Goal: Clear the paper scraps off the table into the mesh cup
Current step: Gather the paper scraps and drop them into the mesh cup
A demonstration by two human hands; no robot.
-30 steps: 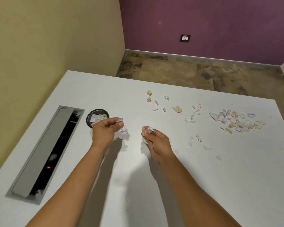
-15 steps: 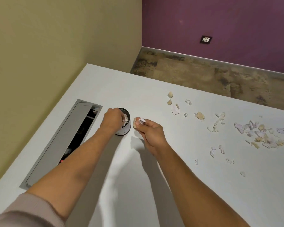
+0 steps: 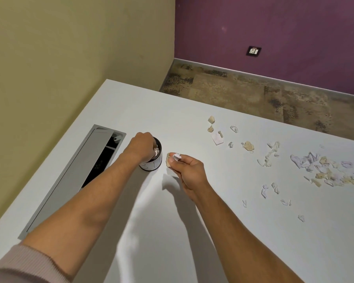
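The black mesh cup [image 3: 152,164] stands on the white table [image 3: 213,237], left of centre, with paper in it. My left hand [image 3: 142,147] covers its mouth, fingers curled down inside; whether they still hold scraps is hidden. Just right of the cup, my right hand [image 3: 189,170] pinches a few white and tan scraps [image 3: 173,158] a little above the table. Loose scraps lie further right: a small group [image 3: 217,137], a scattered strip [image 3: 269,155] and a bigger pile [image 3: 323,167] near the right edge.
A grey cable slot [image 3: 80,172] with its lid half open runs along the table's left side, right beside the cup. A yellow wall stands to the left. Beyond the table's far edge are floor and a purple wall with a socket [image 3: 253,51].
My left hand carried its scraps left to the cup and has stayed dipped in its mouth. My right hand followed leftward with its scraps, stopping beside the cup.
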